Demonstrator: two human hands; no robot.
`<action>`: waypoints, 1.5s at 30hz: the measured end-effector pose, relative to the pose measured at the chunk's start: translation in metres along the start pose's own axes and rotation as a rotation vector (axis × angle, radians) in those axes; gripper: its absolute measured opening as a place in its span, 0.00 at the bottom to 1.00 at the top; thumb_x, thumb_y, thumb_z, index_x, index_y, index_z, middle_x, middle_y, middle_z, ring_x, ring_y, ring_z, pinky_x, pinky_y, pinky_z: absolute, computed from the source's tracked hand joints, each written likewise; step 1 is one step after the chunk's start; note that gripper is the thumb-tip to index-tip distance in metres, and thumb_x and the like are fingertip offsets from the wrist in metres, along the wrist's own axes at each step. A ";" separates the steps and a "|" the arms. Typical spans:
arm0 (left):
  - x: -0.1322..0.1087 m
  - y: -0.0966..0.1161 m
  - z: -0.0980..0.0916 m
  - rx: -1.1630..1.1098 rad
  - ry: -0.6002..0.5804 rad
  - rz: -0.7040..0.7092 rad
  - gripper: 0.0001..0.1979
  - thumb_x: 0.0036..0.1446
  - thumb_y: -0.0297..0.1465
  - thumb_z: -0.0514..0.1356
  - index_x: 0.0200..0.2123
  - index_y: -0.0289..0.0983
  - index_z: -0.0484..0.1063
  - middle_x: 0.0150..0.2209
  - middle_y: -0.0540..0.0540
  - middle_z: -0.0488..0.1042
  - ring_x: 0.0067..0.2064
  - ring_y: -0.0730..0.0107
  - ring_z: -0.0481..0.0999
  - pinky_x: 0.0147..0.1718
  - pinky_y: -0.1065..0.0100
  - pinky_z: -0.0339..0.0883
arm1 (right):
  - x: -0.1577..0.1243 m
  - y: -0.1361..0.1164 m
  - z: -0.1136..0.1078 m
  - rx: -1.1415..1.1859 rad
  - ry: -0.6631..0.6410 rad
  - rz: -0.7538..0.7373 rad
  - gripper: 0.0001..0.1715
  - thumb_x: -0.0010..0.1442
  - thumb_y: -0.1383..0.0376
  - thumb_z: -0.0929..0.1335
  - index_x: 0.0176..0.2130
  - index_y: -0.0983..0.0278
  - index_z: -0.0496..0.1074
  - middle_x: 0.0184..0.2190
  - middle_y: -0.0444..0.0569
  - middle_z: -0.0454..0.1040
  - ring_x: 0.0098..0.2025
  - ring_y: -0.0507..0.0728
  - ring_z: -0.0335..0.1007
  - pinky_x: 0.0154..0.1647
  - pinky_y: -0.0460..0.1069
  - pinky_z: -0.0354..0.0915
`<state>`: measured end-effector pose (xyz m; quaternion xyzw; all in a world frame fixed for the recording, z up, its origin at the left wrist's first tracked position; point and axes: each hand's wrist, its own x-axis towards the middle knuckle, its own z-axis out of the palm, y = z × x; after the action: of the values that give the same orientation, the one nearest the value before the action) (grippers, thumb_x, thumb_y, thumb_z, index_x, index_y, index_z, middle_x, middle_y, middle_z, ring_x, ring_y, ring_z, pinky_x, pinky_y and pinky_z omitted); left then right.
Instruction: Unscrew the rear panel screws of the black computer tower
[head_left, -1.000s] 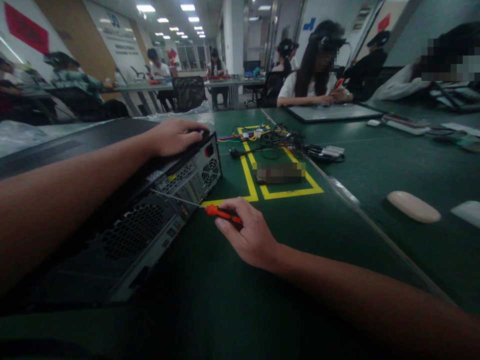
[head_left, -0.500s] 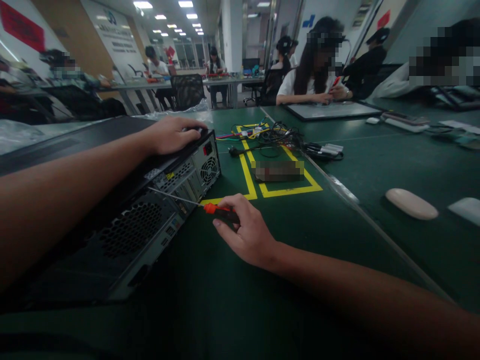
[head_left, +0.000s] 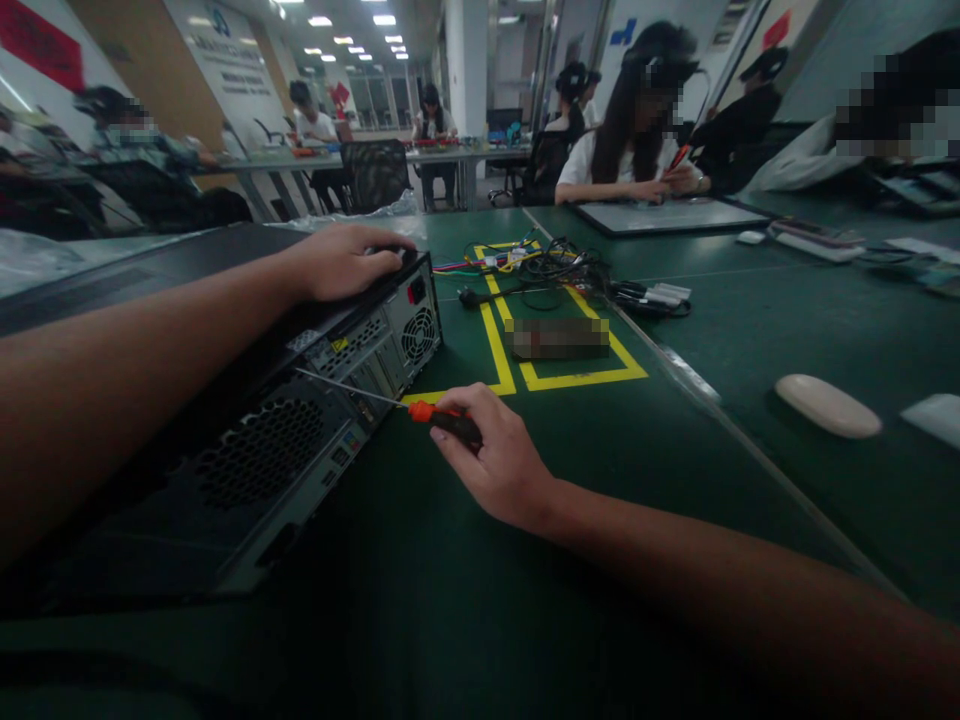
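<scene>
A black desktop computer case [head_left: 247,440] lies on its side on the green table [head_left: 525,580], rear panel with fan grille facing me. My left hand [head_left: 345,262] rests palm down on the case's top far corner, fingers curled over the edge. My right hand [head_left: 499,462] grips a screwdriver [head_left: 431,413] with an orange and black handle. Its thin metal shaft points left, and the tip meets the rear panel near the expansion slots.
A bundle of coloured cables and a black plug [head_left: 540,270] lies on the yellow floor-tape rectangle [head_left: 555,378] behind the case. A white mouse [head_left: 829,405] sits at the right. Other people work at tables beyond; one sits by a flat panel [head_left: 667,215].
My right hand shifted its hold slightly along the screwdriver handle. The left hand and the case stayed where they were.
</scene>
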<state>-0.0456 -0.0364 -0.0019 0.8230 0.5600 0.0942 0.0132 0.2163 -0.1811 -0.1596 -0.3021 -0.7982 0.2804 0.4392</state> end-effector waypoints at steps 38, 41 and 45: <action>0.001 0.001 -0.002 0.003 -0.027 -0.006 0.41 0.76 0.46 0.49 0.80 0.30 0.77 0.78 0.30 0.79 0.74 0.36 0.79 0.78 0.43 0.66 | -0.002 -0.001 0.003 0.029 0.020 -0.041 0.15 0.80 0.58 0.74 0.61 0.58 0.76 0.51 0.51 0.82 0.49 0.61 0.80 0.53 0.57 0.78; 0.001 0.000 -0.002 0.006 -0.021 -0.005 0.42 0.76 0.47 0.49 0.80 0.30 0.77 0.78 0.30 0.79 0.74 0.36 0.79 0.78 0.43 0.66 | -0.002 -0.001 0.004 0.016 0.021 -0.045 0.13 0.76 0.62 0.76 0.57 0.57 0.75 0.50 0.50 0.82 0.48 0.60 0.80 0.52 0.56 0.78; 0.002 -0.002 -0.001 0.001 -0.022 -0.010 0.42 0.76 0.48 0.49 0.81 0.32 0.77 0.77 0.32 0.79 0.74 0.37 0.79 0.77 0.44 0.67 | -0.001 0.001 0.003 0.002 0.019 -0.031 0.08 0.76 0.64 0.75 0.52 0.57 0.75 0.50 0.50 0.82 0.48 0.60 0.80 0.52 0.57 0.78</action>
<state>-0.0466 -0.0341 -0.0009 0.8213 0.5639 0.0846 0.0195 0.2140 -0.1821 -0.1622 -0.2922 -0.7983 0.2714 0.4512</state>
